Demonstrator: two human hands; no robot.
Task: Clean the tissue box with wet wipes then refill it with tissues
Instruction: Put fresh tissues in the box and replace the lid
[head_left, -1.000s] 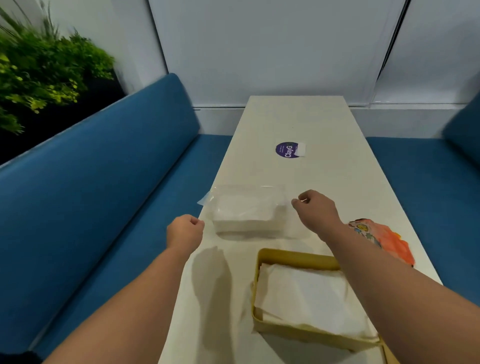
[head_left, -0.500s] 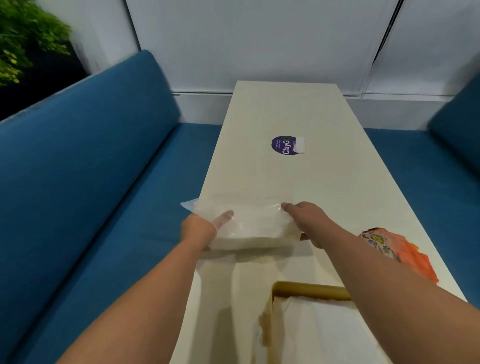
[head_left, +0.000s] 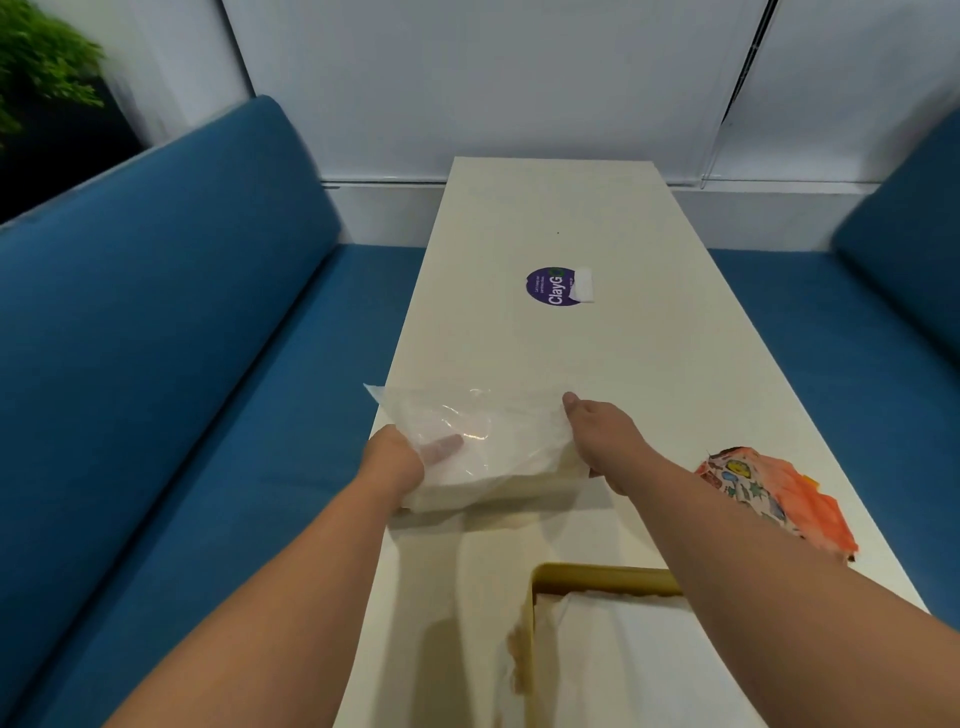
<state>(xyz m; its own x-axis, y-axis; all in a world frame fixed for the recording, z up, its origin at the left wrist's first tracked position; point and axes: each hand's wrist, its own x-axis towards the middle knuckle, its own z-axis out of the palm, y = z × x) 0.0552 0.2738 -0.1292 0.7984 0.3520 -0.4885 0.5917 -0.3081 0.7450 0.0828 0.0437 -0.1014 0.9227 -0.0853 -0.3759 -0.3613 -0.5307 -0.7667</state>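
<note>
Tissue pack (head_left: 483, 447), clear-wrapped, frame centre: left hand (head_left: 392, 462) grips one end, right hand (head_left: 605, 436) apparently grasps the other; yellow tissue box (head_left: 597, 579) below.

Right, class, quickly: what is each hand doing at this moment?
Left hand: grips the left end of the clear tissue pack, thumb on top.
Right hand: grips the pack's right end.
</note>
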